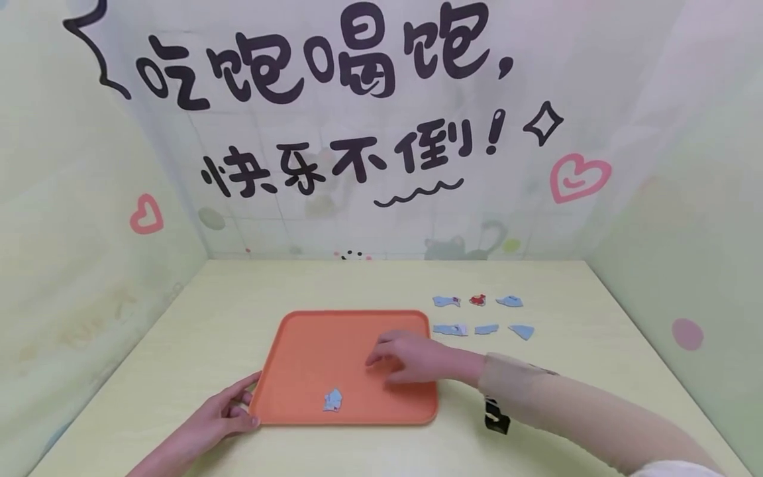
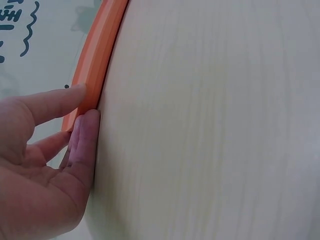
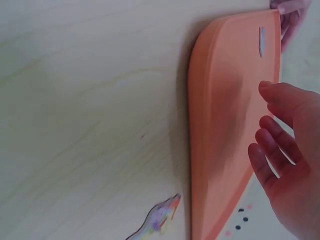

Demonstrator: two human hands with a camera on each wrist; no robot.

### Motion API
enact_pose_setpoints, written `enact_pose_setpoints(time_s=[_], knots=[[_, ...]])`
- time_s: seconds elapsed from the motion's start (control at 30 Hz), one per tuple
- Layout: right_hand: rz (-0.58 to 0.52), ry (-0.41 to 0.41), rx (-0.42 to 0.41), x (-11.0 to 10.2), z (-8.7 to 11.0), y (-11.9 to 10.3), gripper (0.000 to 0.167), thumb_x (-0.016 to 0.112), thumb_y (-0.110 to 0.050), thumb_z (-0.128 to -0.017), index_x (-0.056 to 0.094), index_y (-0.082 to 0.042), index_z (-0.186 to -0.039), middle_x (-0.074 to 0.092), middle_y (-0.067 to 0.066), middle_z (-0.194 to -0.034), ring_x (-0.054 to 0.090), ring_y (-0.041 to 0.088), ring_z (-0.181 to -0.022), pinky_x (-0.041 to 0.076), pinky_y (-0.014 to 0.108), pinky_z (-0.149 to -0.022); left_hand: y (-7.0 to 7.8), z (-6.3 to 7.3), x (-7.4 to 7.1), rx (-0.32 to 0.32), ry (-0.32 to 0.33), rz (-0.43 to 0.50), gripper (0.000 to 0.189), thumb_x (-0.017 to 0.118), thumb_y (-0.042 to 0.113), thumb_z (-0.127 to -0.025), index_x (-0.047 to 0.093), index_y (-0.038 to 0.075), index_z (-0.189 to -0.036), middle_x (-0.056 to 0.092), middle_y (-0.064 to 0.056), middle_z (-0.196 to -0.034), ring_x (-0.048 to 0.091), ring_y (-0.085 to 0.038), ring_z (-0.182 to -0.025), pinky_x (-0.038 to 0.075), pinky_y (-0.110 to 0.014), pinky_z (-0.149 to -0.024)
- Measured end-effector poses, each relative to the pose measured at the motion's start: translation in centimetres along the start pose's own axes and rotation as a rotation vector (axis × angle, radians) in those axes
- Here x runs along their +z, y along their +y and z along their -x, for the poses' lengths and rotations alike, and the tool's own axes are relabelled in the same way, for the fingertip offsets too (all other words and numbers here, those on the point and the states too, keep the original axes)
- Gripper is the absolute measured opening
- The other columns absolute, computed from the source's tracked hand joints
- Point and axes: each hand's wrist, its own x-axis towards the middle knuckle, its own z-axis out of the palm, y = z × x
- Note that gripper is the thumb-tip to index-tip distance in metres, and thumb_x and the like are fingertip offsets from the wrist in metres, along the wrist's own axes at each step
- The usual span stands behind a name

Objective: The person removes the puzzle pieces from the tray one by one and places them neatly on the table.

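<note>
An orange tray (image 1: 310, 351) lies on the pale wooden table. My left hand (image 1: 217, 417) holds its front left corner; in the left wrist view the thumb presses the rim (image 2: 95, 65) from one side, with fingers against the other. One light blue, irregular flat piece (image 1: 332, 401), like a cut picture fragment, lies near the tray's front edge. Over the tray's right part hovers my right hand (image 1: 411, 358), fingers loosely bent, with nothing visible in them. The right wrist view shows this hand (image 3: 292, 145) apart from the piece (image 3: 261, 42).
Right of the tray, several flat pieces lie in two rows, among them a red one (image 1: 477, 300), a blue triangle (image 1: 522, 331) and a patterned strip (image 1: 450, 329). Printed walls enclose the table (image 1: 369, 285) at the back and both sides.
</note>
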Motion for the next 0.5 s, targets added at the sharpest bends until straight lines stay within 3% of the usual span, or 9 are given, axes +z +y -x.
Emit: enact_pose_setpoints(time_s=[0.27,0.37,0.5], knots=[[0.084,-0.101,-0.157,1.7,-4.1,-2.7,0.045,0.069,-0.035,-0.092,0.058,-0.029,-0.135,0.057,-0.014,-0.13,0.05,0.003,-0.12,0.041,0.017,-0.104,-0.1,-0.3,-0.2,0.034,-0.005,-0.037,0.089,0.072,0.014,-0.089,0.016,-0.004,-0.155,0.047,-0.008,-0.114,0.048,-0.004,-0.077,0.045,-0.02,-0.07],[0.111,-0.128,-0.211,2.3,-5.3,-3.4,0.044,0.067,-0.037,-0.094,0.058,-0.03,-0.136,0.057,-0.014,-0.129,0.049,0.002,-0.117,0.039,0.015,-0.102,-0.1,-0.2,-0.1,0.027,0.002,-0.032,0.088,0.072,0.015,-0.088,0.017,-0.004,-0.155,0.047,-0.008,-0.114,0.047,-0.004,-0.077,0.045,-0.02,-0.07],[0.105,-0.145,-0.221,2.3,-5.9,-4.2,0.037,0.067,-0.035,-0.094,0.063,-0.031,-0.131,0.059,-0.013,-0.122,0.05,0.001,-0.108,0.038,0.013,-0.095,-0.2,-0.1,-0.1,0.018,0.002,-0.019,0.088,0.071,0.015,-0.089,0.016,-0.003,-0.156,0.046,-0.012,-0.116,0.046,-0.005,-0.079,0.046,-0.02,-0.072]])
